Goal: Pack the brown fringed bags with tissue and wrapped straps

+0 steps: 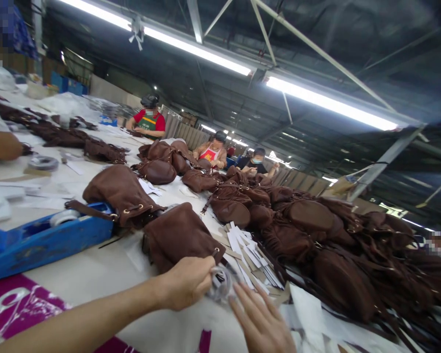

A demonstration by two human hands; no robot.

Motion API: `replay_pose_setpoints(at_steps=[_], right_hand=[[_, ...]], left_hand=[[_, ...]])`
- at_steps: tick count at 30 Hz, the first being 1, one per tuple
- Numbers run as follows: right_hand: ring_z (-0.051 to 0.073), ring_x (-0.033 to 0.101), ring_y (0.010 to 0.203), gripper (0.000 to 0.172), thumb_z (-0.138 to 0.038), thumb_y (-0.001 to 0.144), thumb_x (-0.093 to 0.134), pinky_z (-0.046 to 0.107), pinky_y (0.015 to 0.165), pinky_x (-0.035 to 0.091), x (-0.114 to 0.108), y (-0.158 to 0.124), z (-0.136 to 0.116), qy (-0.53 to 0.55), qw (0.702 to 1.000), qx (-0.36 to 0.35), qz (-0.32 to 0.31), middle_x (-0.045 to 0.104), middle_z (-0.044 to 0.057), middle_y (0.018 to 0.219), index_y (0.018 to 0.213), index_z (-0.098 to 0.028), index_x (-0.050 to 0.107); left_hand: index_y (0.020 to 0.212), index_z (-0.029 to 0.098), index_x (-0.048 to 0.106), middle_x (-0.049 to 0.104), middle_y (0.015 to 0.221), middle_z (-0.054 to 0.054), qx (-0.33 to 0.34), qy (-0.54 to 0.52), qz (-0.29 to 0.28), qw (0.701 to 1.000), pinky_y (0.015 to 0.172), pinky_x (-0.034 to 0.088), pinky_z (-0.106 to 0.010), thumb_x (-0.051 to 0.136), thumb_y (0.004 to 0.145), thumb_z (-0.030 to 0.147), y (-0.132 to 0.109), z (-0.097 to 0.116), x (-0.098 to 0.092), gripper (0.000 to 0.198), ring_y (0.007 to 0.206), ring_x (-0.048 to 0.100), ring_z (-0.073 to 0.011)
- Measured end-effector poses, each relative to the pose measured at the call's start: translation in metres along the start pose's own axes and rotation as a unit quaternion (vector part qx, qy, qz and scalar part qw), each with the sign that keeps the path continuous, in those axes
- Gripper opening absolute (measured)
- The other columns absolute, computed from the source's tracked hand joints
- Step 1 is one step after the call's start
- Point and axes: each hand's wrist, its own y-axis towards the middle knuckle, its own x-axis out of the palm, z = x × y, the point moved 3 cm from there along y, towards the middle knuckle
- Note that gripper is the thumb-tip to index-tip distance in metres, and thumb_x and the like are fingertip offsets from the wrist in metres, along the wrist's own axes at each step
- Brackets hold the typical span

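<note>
My left hand (187, 283) is closed round a small clear plastic piece (220, 285), just in front of a brown leather drawstring bag (180, 236) lying on the table. Beside it, low in the view, my right hand (262, 321) has its fingers stretched out flat, their tips near the same plastic piece. A loose pile of white and tan paper tags (248, 255) lies just beyond both hands.
Many brown bags (334, 245) are heaped along the long white table (91, 269). A blue tray (40, 242) with a tape roll sits at left. Three seated people (149, 120) work at the far side; another person's arm (2, 144) rests at left.
</note>
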Motion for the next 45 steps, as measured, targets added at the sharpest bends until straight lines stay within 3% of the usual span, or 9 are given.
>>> replay_pose_setpoints(at_steps=[2,5,8,11,15,24,30,38,45], right_hand=[[0.025,0.065,0.104,0.030,-0.025,0.094,0.046,0.040,0.089,0.051,-0.005,-0.008,0.013,0.117,0.961,0.249,0.028,0.071,0.008,0.113,0.116,-0.024,0.066],[0.020,0.066,0.080,0.038,-0.047,0.093,0.046,0.029,0.067,0.052,0.003,-0.008,0.009,0.358,0.788,0.501,-0.011,0.073,0.008,0.088,0.093,-0.018,0.072],[0.007,0.041,0.044,0.044,-0.057,0.083,0.059,0.019,0.043,0.029,0.014,0.003,-0.013,0.528,0.637,0.556,-0.078,0.050,-0.004,0.048,0.067,-0.015,0.063],[0.003,0.020,0.040,0.042,-0.054,0.071,0.073,0.019,0.040,0.013,0.023,0.010,-0.036,0.629,0.527,0.557,-0.127,0.036,-0.011,0.045,0.067,-0.016,0.056],[0.001,0.022,0.038,0.043,-0.054,0.067,0.073,0.020,0.037,0.009,0.037,0.012,-0.059,0.682,0.460,0.527,-0.213,0.056,-0.003,0.059,0.071,-0.013,0.059],[0.002,0.026,0.039,0.047,-0.056,0.064,0.077,0.020,0.042,0.015,0.045,0.015,-0.064,0.678,0.509,0.514,-0.129,0.048,-0.008,0.050,0.071,-0.016,0.053],[0.003,0.015,0.041,0.045,-0.058,0.071,0.072,0.020,0.041,0.010,0.058,0.012,-0.088,0.712,0.475,0.511,-0.078,0.041,-0.010,0.052,0.077,-0.017,0.055],[0.015,0.052,0.066,0.031,-0.047,0.090,0.050,0.025,0.062,0.041,0.080,0.023,-0.126,0.533,0.719,0.447,0.010,0.055,-0.002,0.067,0.076,-0.020,0.058],[0.019,0.057,0.061,0.017,-0.018,0.083,0.046,0.028,0.054,0.039,0.094,0.040,-0.136,0.238,0.905,0.334,0.112,0.056,0.002,0.068,0.070,-0.024,0.055]], left_hand=[[0.080,0.018,0.046,0.058,0.075,-0.004,0.015,0.155,0.001,0.988,0.064,0.041,-0.028,0.040,0.085,0.020,-0.002,0.005,0.004,0.008,0.065,0.054,-0.0177],[0.081,0.016,0.050,0.061,0.078,-0.007,0.072,0.272,-0.012,0.960,0.064,0.042,-0.030,0.047,0.082,0.015,-0.004,0.010,0.022,0.003,0.068,0.058,-0.0213],[0.079,0.017,0.050,0.060,0.076,-0.006,0.143,0.311,-0.002,0.939,0.064,0.042,-0.032,0.049,0.082,0.012,-0.011,0.010,0.037,0.006,0.068,0.057,-0.0219],[0.079,0.017,0.049,0.058,0.074,-0.005,0.177,0.350,-0.005,0.920,0.064,0.041,-0.033,0.051,0.084,0.014,-0.027,0.007,0.044,0.006,0.066,0.054,-0.0218],[0.078,0.018,0.049,0.057,0.075,-0.005,0.171,0.381,-0.028,0.908,0.069,0.041,-0.035,0.056,0.085,0.021,-0.050,0.000,0.047,0.011,0.067,0.052,-0.0224],[0.105,0.018,0.054,0.060,0.104,-0.007,0.212,0.239,0.039,0.947,0.094,0.035,-0.035,0.045,0.091,0.012,-0.077,0.009,0.016,0.018,0.095,0.051,-0.0203],[0.080,0.017,0.062,0.061,0.076,-0.003,-0.067,-0.110,0.119,0.984,0.068,0.043,-0.023,0.039,0.095,0.027,-0.112,0.009,0.032,0.029,0.072,0.055,-0.0144],[0.081,0.018,0.065,0.059,0.089,-0.005,-0.208,-0.225,0.288,0.907,0.083,0.050,-0.026,0.048,0.088,0.053,-0.132,-0.031,0.071,0.040,0.087,0.058,-0.0189],[0.097,0.023,0.066,0.066,0.105,-0.004,-0.249,-0.196,0.353,0.880,0.093,0.052,-0.031,0.051,0.082,0.061,-0.140,-0.060,0.073,0.043,0.109,0.058,-0.0249]])
